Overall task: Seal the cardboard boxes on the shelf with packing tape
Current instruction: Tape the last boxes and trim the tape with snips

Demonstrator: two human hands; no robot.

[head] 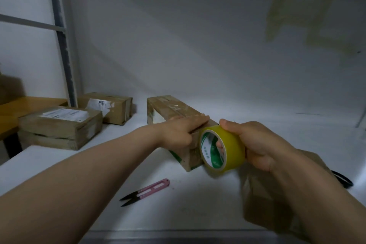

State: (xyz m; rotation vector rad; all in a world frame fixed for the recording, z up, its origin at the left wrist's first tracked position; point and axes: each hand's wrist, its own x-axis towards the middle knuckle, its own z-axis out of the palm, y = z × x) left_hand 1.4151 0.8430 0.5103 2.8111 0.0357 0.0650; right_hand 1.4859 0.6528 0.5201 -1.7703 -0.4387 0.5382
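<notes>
On the white shelf (257, 105) a long box (170, 107) lies in the middle, its long way running near to far, the far end a bit left. The left hand (178, 134) rests flat on its near top, fingers straight, likely to stop it sliding. The right hand (255, 144) curls its fingers round the yellow tape (231, 148) at the box's near end, hole facing left, likely ready to run tape along the top. Pink snips (144, 191) lie nearer, handy for cutting.
</notes>
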